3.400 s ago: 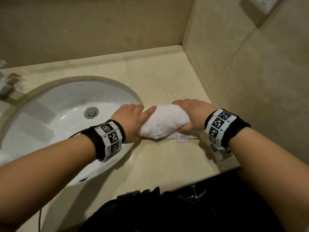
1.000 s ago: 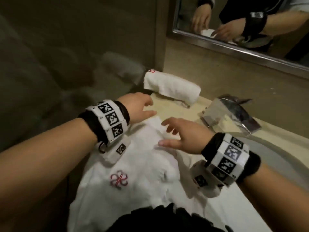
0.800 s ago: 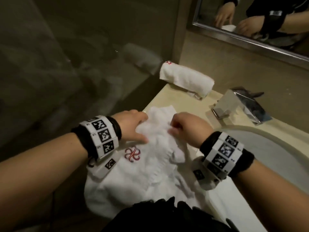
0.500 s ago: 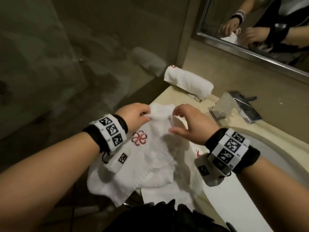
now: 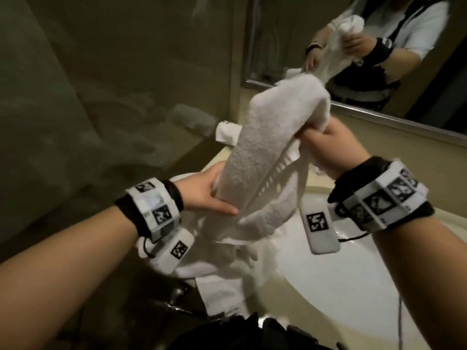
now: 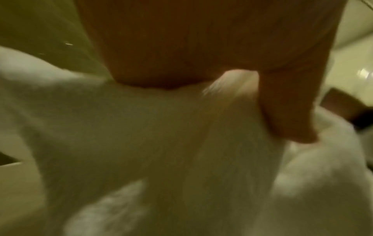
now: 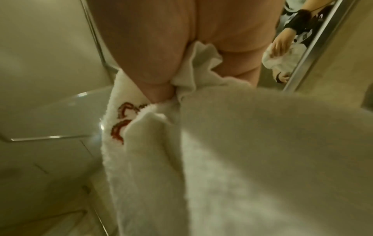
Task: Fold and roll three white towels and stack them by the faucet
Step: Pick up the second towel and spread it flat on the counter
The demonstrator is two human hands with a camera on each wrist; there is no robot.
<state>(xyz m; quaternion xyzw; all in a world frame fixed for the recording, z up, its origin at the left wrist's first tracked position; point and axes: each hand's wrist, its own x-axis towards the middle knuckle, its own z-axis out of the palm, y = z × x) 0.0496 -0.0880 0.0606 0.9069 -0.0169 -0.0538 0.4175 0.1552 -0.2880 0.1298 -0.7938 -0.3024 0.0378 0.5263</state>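
A white towel [image 5: 262, 152] hangs lifted above the counter, bunched lengthwise. My right hand [image 5: 318, 140] grips its upper end near the mirror. My left hand [image 5: 214, 195] holds it lower down, thumb across the front. The right wrist view shows the towel [image 7: 242, 159] crumpled in my right hand [image 7: 175, 86], a red emblem [image 7: 121, 121] beside the thumb. In the left wrist view my thumb [image 6: 286, 111] presses into blurred cloth [image 6: 161, 143]. A rolled towel [image 5: 225, 131] lies at the counter's back corner, mostly hidden. Another loose towel [image 5: 219, 274] lies beneath my hands. The faucet is hidden.
The white sink basin [image 5: 341, 286] fills the lower right. A framed mirror [image 5: 290, 34] on the back wall reflects the person and towel. A dark glossy wall [image 5: 101, 97] runs along the left. The beige counter [image 5: 218, 157] shows near the corner.
The rolled towel has been set in the back corner. Both hands then took one loose towel from the pile and raised it, the right hand going higher than the left.
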